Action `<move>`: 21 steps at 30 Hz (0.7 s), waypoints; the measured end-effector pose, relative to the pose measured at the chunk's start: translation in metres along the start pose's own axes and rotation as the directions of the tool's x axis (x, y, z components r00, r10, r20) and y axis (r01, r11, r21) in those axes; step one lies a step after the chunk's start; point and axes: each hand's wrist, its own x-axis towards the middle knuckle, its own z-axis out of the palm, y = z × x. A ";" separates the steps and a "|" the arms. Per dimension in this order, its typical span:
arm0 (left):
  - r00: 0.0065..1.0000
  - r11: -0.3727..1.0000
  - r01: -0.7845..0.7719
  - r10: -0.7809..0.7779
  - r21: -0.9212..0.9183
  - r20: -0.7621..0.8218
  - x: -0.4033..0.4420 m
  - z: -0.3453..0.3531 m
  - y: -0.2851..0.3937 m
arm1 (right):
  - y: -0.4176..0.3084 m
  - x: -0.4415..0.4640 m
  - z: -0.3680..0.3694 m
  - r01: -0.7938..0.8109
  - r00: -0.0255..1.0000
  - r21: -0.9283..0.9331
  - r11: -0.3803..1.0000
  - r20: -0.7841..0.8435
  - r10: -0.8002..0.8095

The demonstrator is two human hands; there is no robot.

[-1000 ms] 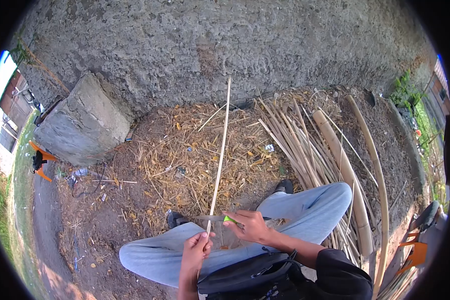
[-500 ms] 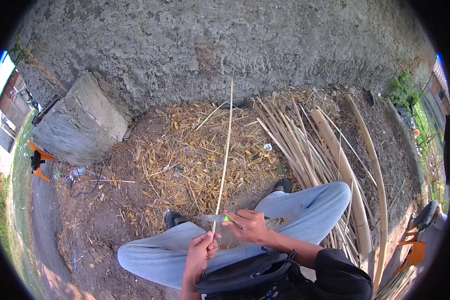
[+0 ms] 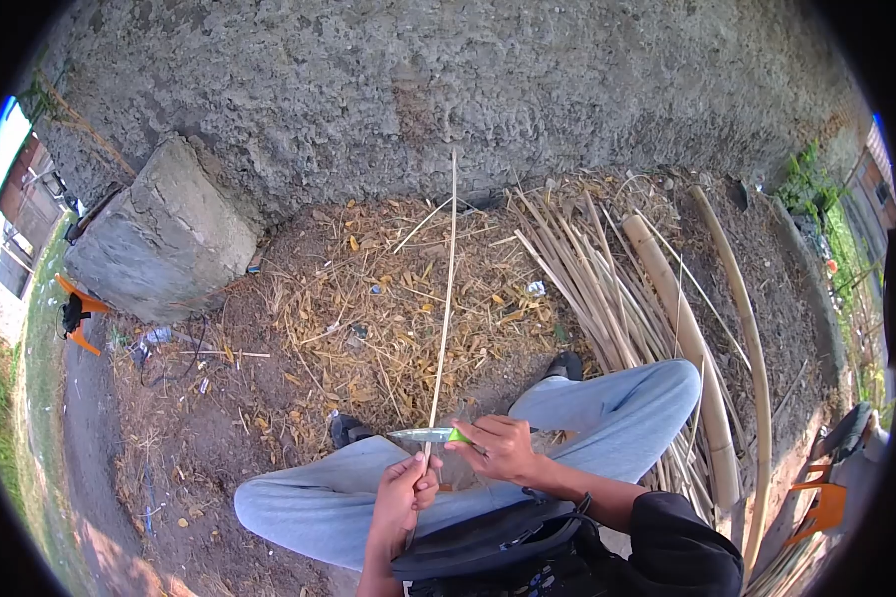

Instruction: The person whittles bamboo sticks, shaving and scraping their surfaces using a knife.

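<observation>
In the head view, the left hand point(image 3: 405, 495) is closed around the lower part of a long, thin strip point(image 3: 446, 318), thumb and fingers pinched together near the knife. The strip rises out of the top of that fist and runs away from the person, over the ground, towards the rough grey wall point(image 3: 567, 80). Its long axis is nearly straight up the picture, with the far end leaning slightly right (whether that end touches the wall, I cannot tell).

The right hand point(image 3: 495, 446) is wrapped around the green handle of a knife point(image 3: 425, 435), which sticks out from the thumb side. The blade points left and crosses the strip just beyond the left hand, its long axis roughly level and close to square with the strip. Blade and strip overlap here (how firmly they touch does not show). The two hands are near each other but apart, the right one a little farther forward.

Both hands are between the person's bent knees, in pale blue trousers point(image 3: 607, 418). Dry leaves point(image 3: 368, 348) litter the ground ahead. To the right lie a fanned pile of strips point(image 3: 592, 298), a thick pole point(image 3: 677, 333) and a longer, slightly curved pole point(image 3: 742, 308). A concrete block point(image 3: 174, 239) stands by the wall at left.
</observation>
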 end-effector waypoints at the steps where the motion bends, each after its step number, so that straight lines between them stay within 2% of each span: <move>1: 1.000 1.000 -0.001 0.001 0.005 -0.005 0.000 0.001 0.000 | 0.000 -0.001 0.000 0.003 1.000 0.012 1.000 -0.009 -0.003; 8: 1.000 1.000 -0.016 0.016 0.021 0.008 0.005 0.004 -0.002 | -0.002 -0.003 -0.001 0.034 0.999 -0.001 0.999 0.029 -0.034; 10: 1.000 1.000 -0.019 0.019 0.021 0.004 0.005 0.007 0.000 | -0.001 -0.003 0.000 0.058 0.998 0.035 0.998 -0.024 -0.057; 14: 0.998 0.997 -0.047 0.050 0.067 -0.043 0.007 0.009 -0.003 | -0.001 -0.002 0.000 0.069 0.996 -0.005 0.998 -0.051 -0.069; 21: 0.996 0.990 -0.080 0.085 0.118 -0.041 0.007 0.010 -0.006 | 0.003 -0.006 0.005 0.016 0.996 -0.002 1.000 -0.087 -0.016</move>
